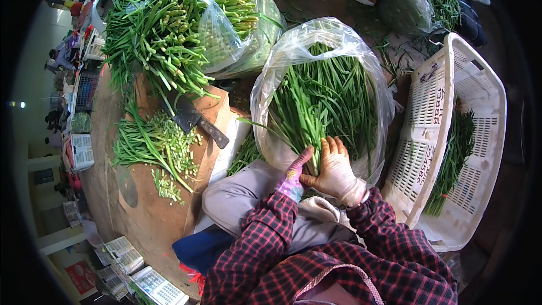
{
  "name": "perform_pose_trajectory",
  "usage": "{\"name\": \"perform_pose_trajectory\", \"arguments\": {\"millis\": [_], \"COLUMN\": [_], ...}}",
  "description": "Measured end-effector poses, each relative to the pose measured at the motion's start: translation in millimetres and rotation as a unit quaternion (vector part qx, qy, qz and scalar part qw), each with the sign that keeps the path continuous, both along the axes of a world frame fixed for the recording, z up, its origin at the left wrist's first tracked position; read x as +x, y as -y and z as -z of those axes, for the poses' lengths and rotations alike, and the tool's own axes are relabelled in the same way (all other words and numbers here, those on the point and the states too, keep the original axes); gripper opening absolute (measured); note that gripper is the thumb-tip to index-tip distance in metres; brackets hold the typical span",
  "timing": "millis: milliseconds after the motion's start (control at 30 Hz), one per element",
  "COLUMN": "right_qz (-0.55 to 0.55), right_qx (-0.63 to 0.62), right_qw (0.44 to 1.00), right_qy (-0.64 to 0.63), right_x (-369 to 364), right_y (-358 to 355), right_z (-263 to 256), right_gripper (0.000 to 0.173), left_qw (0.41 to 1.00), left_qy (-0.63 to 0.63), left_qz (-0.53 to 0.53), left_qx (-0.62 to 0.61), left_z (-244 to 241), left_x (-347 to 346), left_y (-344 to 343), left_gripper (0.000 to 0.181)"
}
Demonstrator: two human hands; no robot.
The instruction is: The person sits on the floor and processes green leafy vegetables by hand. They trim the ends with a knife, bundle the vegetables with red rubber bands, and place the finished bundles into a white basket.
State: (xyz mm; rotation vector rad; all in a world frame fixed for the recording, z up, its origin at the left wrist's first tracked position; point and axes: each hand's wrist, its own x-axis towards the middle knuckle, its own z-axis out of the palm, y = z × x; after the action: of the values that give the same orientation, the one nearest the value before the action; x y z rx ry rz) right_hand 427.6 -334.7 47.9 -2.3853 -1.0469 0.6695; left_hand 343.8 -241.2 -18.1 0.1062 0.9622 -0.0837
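Note:
Between my two hands stands a bundle of long chive-like greens (312, 135), its pale stem ends low and its leaves pointing away from me. My left hand (293, 176), in a flowered purple glove, grips its left side. My right hand (335, 169), in a pale glove with stained fingertips, closes around the right side of the stems. The hands meet near the stem ends. Just beyond lies an open clear plastic bag (264, 87) filled with more of these greens (343, 89). The bundle overlaps the bag's near opening.
A cleaver (186, 114) rests on the wooden board (148, 224) at left, beside chopped stem pieces (169, 140) and a large heap of greens (161, 46). Another full plastic bag (237, 42) stands behind. At right, a white plastic crate (478, 135) holds tied greens (451, 156).

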Motion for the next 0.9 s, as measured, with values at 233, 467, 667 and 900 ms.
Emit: {"name": "perform_pose_trajectory", "arguments": {"millis": [233,467,667,900], "right_qz": [-0.059,0.246,0.264,0.363], "right_qx": [0.021,0.229,0.239,0.233], "right_qw": [0.994,0.726,0.672,0.762], "right_qy": [-0.093,-0.601,-0.649,-0.482], "right_x": [-10,-12,10,-10], "right_y": [18,23,-33,-25], "right_z": [5,-21,37,107], "right_gripper": [0.114,0.073,0.076,0.062], "left_qw": [0.997,0.987,0.999,0.998], "left_qy": [0.014,0.125,0.047,0.053], "left_qz": [0.032,0.095,-0.007,-0.009], "left_qx": [0.069,-0.038,-0.019,0.02], "left_z": [-24,-79,-89,-86], "left_x": [-22,-48,-59,-37], "left_y": [11,9,19,32], "left_gripper": [0.03,0.041,0.046,0.031]}}
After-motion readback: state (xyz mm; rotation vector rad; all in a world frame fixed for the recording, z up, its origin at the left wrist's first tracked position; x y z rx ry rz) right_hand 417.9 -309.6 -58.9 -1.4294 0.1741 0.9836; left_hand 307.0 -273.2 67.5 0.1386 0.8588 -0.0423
